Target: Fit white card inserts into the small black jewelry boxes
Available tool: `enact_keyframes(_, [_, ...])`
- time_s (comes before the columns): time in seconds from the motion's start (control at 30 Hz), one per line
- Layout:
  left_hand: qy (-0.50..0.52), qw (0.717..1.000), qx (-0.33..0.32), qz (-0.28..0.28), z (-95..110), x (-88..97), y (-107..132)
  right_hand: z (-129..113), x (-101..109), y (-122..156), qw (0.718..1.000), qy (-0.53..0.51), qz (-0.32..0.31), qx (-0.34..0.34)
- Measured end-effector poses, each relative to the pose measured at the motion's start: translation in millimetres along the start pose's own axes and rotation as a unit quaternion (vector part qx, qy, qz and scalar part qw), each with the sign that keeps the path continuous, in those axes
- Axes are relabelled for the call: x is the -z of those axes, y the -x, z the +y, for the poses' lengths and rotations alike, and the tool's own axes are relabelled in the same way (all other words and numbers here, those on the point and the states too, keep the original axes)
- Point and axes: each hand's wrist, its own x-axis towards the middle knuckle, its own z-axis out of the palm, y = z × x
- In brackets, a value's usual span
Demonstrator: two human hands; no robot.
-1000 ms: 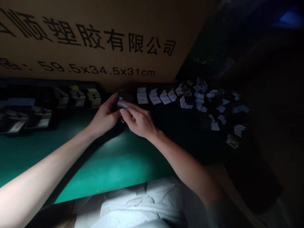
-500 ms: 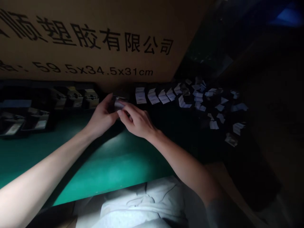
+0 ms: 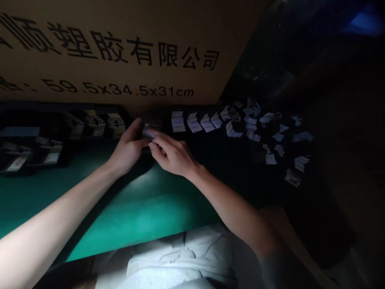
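My left hand [image 3: 128, 150] grips a small dark box-like item [image 3: 150, 122] from its left side, with the fingers curled up around it. My right hand [image 3: 173, 154] comes in from the right, its fingertips pressed on a pale shiny strip [image 3: 148, 133] on that item. Much of the item is hidden by my fingers, so its exact shape is hard to tell. Just right of my hands stands a row of folded white paper slips [image 3: 178, 122].
Many more white slips [image 3: 270, 136] lie scattered on a dark surface to the right. Black bins [image 3: 96, 124] holding labelled items line the left. A large printed cardboard box [image 3: 120, 52] stands behind, a green mat [image 3: 135, 200] lies below my hands, and grey cloth [image 3: 180, 261] covers my lap.
Both hands have shifted slightly left, with the dark item still between them. My right fingertips stay on the pale strip. The camera view has moved a little too.
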Motion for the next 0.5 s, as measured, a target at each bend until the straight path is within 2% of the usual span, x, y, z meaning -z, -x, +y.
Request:
enact_keyframes(0.1, [0.022, 1.000, 0.021, 0.008, -0.3, 0.6, -1.3, 1.1, -0.1, -0.3, 1.000, -0.004, 0.021, 0.003])
enact_keyframes(0.2, [0.019, 1.000, 0.016, 0.004, -1.3, 2.3, -2.0, 1.1, -0.4, -0.6, 0.999, -0.005, 0.047, -0.004])
enact_keyframes(0.33, [-0.023, 1.000, 0.001, -0.003, -2.4, 4.7, -1.7, 3.1, 2.8, -0.7, 0.991, -0.012, 0.131, -0.004])
enact_keyframes(0.43, [-0.030, 1.000, 0.003, 0.004, -3.2, 5.7, -1.8, 14.5, 18.4, -4.5, 0.978, 0.002, 0.207, -0.003])
enact_keyframes(0.5, [-0.033, 0.999, 0.010, -0.004, -3.6, 6.3, -2.0, 30.0, 40.0, -10.7, 0.963, 0.032, 0.265, -0.027])
